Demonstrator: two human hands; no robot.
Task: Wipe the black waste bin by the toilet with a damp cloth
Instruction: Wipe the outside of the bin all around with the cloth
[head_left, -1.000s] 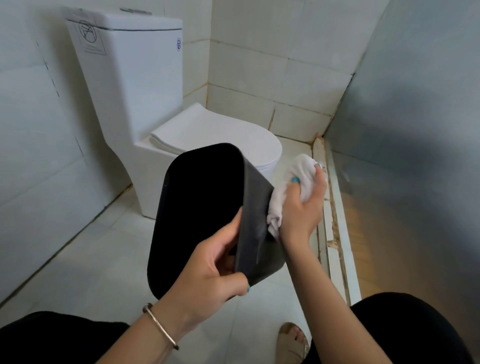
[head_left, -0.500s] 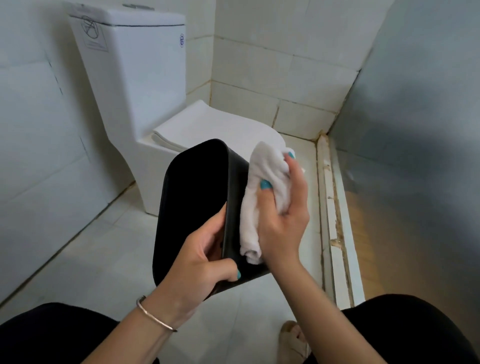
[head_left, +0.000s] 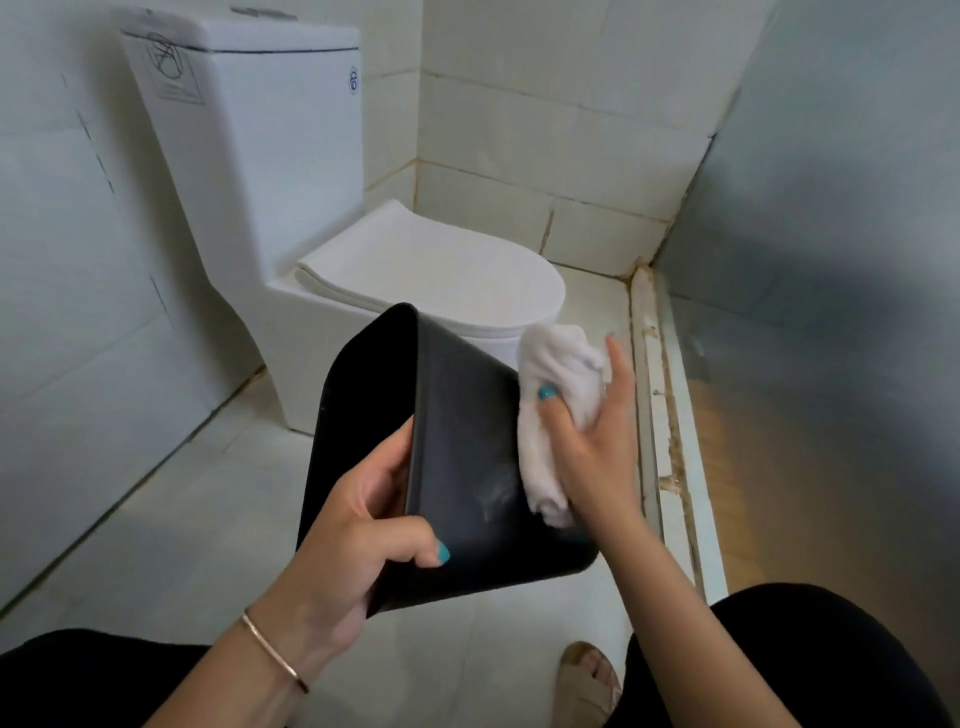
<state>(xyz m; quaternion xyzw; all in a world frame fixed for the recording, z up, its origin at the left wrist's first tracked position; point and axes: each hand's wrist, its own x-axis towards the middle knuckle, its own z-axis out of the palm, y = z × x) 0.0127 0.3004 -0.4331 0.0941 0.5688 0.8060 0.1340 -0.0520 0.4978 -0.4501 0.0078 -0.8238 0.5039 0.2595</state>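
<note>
Gripping black bin (head_left: 467, 457) rim, left hand (head_left: 358, 545), right hand (head_left: 587, 447) pressing bunched cloth (head_left: 550, 410) on bin's side

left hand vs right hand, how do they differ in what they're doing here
The left hand grips the rim of the black waste bin, thumb on its outer wall; the right hand holds a bunched white cloth against that wall. The left wrist wears a thin bracelet; the right wrist is bare. Both have teal nail polish.
</note>
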